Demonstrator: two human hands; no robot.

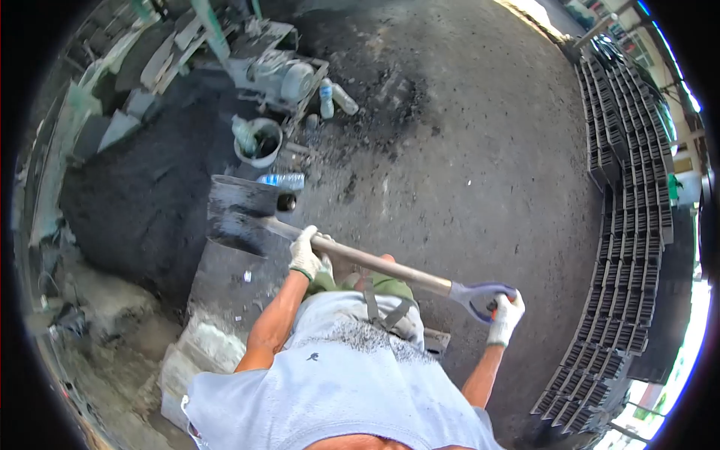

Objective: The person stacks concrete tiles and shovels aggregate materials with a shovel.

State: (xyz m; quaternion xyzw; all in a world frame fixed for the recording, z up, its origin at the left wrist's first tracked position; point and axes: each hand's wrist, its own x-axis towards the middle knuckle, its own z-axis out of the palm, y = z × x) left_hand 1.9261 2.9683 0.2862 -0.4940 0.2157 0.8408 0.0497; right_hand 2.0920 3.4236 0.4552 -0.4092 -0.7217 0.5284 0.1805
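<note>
A shovel (pixel 375 262) lies slantwise across the front of my body, its wide blade (pixel 241 210) on the left and its grey D-shaped handle (pixel 487 289) on the right. My left hand (pixel 306 253), in a white glove, is closed round the shaft just behind the blade. Gloved too, my right hand (pixel 507 318) grips the D-handle. Dark smears mark the blade, and I see no heaped load on it. Beyond the blade's left edge lies a large mound of black powder (pixel 142 202).
A white bucket (pixel 259 160) and a lying plastic bottle (pixel 282 181) are just past the blade. Farther off, a motor-like machine (pixel 285 79) has two bottles beside it. Stacked dark ridged blocks (pixel 630 247) line the right side. A concrete block (pixel 202 349) sits at lower left.
</note>
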